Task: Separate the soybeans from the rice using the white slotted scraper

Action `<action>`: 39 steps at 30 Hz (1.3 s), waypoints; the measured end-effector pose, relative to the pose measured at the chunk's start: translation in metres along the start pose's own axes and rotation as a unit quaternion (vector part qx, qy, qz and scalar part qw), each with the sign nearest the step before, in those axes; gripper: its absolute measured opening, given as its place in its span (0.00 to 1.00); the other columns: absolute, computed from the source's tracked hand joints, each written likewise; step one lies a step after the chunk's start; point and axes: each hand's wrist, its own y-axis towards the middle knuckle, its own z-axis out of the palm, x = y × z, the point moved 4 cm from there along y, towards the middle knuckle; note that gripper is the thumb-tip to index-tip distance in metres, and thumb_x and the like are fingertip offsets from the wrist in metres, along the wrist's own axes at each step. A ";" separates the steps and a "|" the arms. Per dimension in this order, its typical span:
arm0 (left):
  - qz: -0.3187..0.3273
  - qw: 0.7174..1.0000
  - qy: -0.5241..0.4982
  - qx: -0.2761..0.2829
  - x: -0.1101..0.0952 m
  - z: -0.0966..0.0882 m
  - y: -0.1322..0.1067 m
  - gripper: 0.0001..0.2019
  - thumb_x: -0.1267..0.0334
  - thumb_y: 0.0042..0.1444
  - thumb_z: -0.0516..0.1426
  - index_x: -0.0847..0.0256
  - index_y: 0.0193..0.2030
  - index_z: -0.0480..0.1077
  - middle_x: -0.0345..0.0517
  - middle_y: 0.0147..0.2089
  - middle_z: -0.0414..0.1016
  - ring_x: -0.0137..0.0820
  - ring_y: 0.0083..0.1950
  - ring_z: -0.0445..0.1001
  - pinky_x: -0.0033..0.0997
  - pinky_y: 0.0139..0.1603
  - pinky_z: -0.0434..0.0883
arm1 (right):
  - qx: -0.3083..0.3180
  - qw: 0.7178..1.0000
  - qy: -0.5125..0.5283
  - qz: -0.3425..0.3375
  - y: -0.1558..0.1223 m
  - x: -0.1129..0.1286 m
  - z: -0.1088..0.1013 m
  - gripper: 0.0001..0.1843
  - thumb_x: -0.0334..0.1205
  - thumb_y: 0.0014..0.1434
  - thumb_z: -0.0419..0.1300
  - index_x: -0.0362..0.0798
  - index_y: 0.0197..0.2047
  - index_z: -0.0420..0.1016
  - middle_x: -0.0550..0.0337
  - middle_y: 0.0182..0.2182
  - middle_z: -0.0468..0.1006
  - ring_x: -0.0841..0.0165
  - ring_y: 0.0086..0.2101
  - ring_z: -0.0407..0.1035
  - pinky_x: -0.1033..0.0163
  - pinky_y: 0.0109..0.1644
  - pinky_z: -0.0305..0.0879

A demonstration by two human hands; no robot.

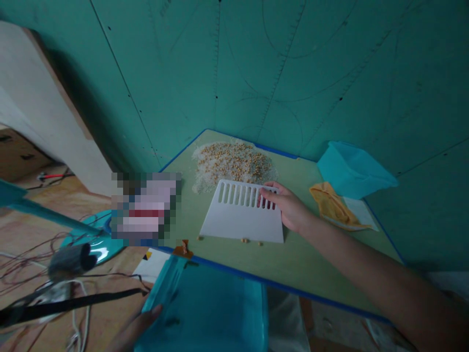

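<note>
My right hand is closed on the upper right corner of a white slotted plastic board, fingers through or behind the slots. The board's lower edge is at the table, with a few loose beans along it. Behind it lies a pile of pale grains mixed with yellow-brown beans. At the lower left, my left hand grips the left side of a turquoise tub just below the table's front edge; its thumb shows, while the other fingers are hidden.
An orange cloth and a turquoise box-like container sit at the table's right, by the green wall. A blurred-out flat item lies at the left edge. Cables and a round turquoise base are on the floor.
</note>
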 end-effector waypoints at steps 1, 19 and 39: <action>0.001 1.000 -0.001 0.002 -0.002 -0.001 0.002 0.53 0.63 0.36 0.65 0.71 0.65 0.40 0.50 0.32 0.81 0.55 0.43 0.74 0.50 0.43 0.72 | 0.000 1.000 -0.004 -0.001 -0.001 0.000 0.000 0.18 0.42 0.38 0.68 0.49 0.29 0.63 0.67 0.20 0.73 0.74 0.20 0.64 0.67 0.28 0.56; 0.097 0.991 0.094 -0.021 -0.008 0.033 -0.003 0.21 0.50 0.14 0.69 0.55 0.20 0.72 0.33 0.08 0.71 0.52 0.26 0.77 0.46 0.36 0.76 | -0.051 0.998 -0.043 0.004 -0.050 -0.018 -0.005 0.16 0.47 0.43 0.65 0.49 0.30 0.63 0.66 0.19 0.72 0.74 0.20 0.61 0.68 0.26 0.53; 0.037 0.999 0.012 0.004 -0.004 0.027 -0.014 0.40 0.62 0.32 0.67 0.62 0.56 0.64 0.50 0.40 0.80 0.57 0.51 0.68 0.49 0.47 0.69 | -0.100 0.994 0.001 -0.039 -0.047 -0.007 0.000 0.18 0.47 0.42 0.66 0.51 0.31 0.63 0.67 0.21 0.72 0.71 0.23 0.65 0.66 0.29 0.59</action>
